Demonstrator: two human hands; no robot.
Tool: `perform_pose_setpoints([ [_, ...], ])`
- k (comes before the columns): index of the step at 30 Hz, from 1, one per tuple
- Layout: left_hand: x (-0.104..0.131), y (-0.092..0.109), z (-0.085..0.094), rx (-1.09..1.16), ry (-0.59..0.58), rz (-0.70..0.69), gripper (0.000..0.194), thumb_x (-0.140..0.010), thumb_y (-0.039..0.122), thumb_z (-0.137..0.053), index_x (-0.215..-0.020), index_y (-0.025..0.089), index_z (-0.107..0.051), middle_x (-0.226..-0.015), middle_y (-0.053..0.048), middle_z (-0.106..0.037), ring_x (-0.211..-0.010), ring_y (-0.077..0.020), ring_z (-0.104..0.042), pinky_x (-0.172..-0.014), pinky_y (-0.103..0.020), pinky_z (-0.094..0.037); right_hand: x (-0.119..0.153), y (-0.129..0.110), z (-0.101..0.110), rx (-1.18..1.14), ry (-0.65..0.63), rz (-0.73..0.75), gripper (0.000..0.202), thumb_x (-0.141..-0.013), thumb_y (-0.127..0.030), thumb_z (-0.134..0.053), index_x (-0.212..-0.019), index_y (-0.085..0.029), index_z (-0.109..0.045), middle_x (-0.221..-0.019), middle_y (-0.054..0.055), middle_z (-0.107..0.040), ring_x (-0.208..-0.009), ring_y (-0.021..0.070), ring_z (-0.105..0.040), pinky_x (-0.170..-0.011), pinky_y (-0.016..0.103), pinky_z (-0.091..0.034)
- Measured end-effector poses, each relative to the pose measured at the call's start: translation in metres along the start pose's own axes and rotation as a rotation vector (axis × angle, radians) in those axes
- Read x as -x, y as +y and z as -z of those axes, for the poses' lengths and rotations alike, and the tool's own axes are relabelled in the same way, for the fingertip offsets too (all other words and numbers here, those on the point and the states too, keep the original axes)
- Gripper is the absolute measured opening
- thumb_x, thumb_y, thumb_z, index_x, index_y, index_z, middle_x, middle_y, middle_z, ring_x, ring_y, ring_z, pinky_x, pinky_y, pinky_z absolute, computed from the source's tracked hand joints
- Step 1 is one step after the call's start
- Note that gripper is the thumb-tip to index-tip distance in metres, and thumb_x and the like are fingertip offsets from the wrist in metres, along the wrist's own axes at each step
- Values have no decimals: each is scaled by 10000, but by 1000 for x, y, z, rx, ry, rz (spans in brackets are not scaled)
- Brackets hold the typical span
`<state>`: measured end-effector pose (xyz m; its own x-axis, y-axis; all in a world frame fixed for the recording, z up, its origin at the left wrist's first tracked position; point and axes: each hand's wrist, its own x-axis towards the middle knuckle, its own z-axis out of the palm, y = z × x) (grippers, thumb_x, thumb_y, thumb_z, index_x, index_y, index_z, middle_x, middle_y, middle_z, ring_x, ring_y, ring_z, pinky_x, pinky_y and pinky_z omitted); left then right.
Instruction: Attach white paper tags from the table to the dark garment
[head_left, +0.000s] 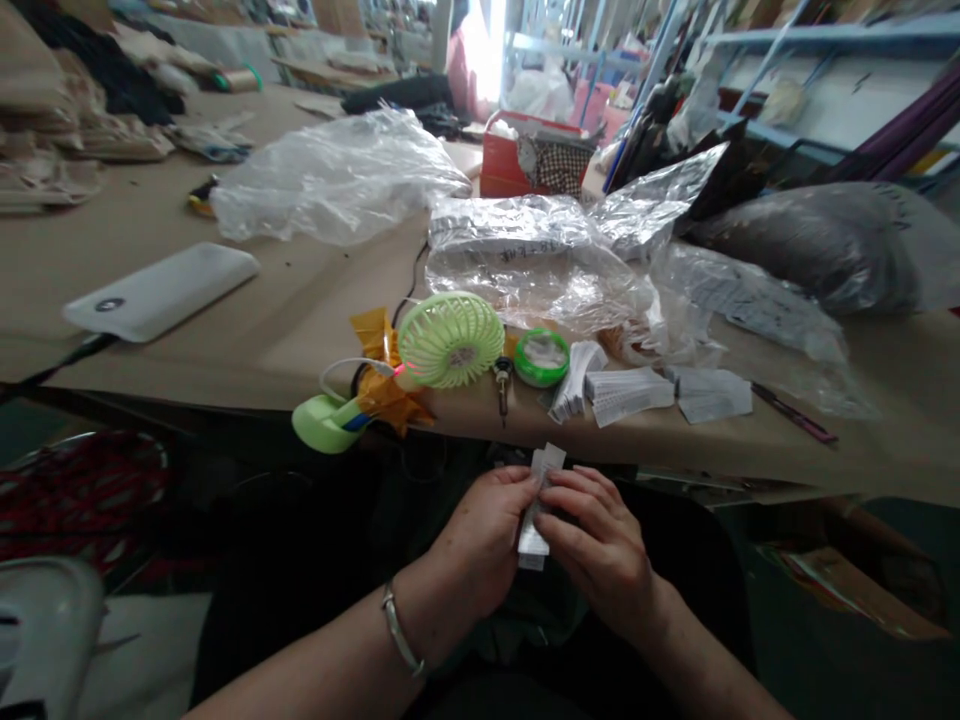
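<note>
A small bundle of white printed labels [534,540] is held upright over the lap, just below the table edge. My left hand [484,540], with a bangle at the wrist, pinches the bundle from its left side. The fingers of my right hand [600,530] are bent and rest on its right side. On the table edge beyond lie three stacks of similar labels: a twisted one [576,380], a fanned one [630,393] and one farther right [712,394]. A green round container [541,357] stands left of them, beside a small screwdriver-like tool [503,390].
A green fan [452,340] is taped at the table edge. Clear plastic bags [525,270] lie behind it, near a red box [499,165]. A white device [161,290] lies at left, purple-handled tweezers [795,413] at right, and a grey filled bag [832,245] behind.
</note>
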<state>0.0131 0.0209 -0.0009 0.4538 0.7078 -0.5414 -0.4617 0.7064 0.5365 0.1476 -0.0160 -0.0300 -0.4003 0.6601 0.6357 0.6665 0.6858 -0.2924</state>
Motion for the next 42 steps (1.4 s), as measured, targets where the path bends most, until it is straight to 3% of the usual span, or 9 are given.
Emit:
perform_pose_setpoints([
  [5,-1,-1,7,73,57,4,33,-651,116,-691,-658,103,-662,-607,-23,-634,-510,-87,-553,-482,-185,-369,0,2,1,-25,-56,30,172,-869,-128,-520,-940,-206,-656,-938,46,-706,-1079,198,-604,-968,421,-458],
  [17,-1,-7,10,78,43,-7,111,-712,205,-691,-704,103,-646,-646,-25,-630,-534,-82,-557,-495,-180,-380,-1,-1,2,-22,-93,60,158,-857,-101,-528,-931,-178,-644,-945,55,-715,-1100,208,-596,-976,417,-446],
  [22,2,-4,9,2,5,-3,86,-739,182,-666,-722,99,-648,-655,-34,-634,-544,-82,-566,-503,-175,-403,4,0,5,-131,-54,-21,253,-823,-120,-603,-1067,-190,-606,-991,63,-700,-1085,222,-595,-957,430,-468],
  [24,3,-3,9,-58,-9,20,119,-782,221,-633,-795,104,-651,-674,-42,-641,-539,-99,-580,-507,-199,-438,7,4,6,-230,42,-186,262,-816,-162,-625,-1074,-200,-597,-1023,77,-673,-1080,232,-587,-929,420,-485],
  [27,6,-1,8,-142,-32,79,170,-834,272,-580,-890,120,-631,-694,-41,-642,-512,-108,-585,-503,-226,-471,8,17,6,-512,138,-562,179,-836,-240,-607,-1012,-212,-605,-969,61,-656,-950,197,-630,-832,344,-524],
  [30,9,-1,6,-175,-91,116,185,-847,288,-560,-841,113,-619,-685,-41,-630,-505,-99,-582,-493,-208,-469,3,30,4,-1039,-30,-817,307,-782,-332,-675,-1062,-223,-607,-919,33,-673,-797,149,-651,-716,264,-533],
  [34,12,-4,8,-186,-187,135,228,-834,327,-572,-790,106,-608,-671,-45,-626,-497,-94,-578,-479,-191,-458,-3,40,-2,-1531,-264,-920,498,-651,-359,-784,-1101,-204,-638,-987,44,-672,-818,140,-638,-740,236,-502],
  [38,13,-6,11,-219,-195,152,225,-823,335,-584,-792,112,-603,-653,-29,-620,-475,-83,-558,-468,-187,-449,-4,42,-9,-1647,-287,-876,350,-636,-287,-791,-960,-189,-701,-1063,51,-646,-935,166,-614,-848,268,-471],
  [42,14,-6,11,-269,-193,162,230,-814,327,-580,-748,108,-599,-626,-25,-605,-457,-77,-539,-449,-183,-430,-5,41,-11,-1667,-297,-881,232,-651,-264,-777,-863,-190,-718,-1071,42,-634,-936,168,-612,-854,279,-466],
])
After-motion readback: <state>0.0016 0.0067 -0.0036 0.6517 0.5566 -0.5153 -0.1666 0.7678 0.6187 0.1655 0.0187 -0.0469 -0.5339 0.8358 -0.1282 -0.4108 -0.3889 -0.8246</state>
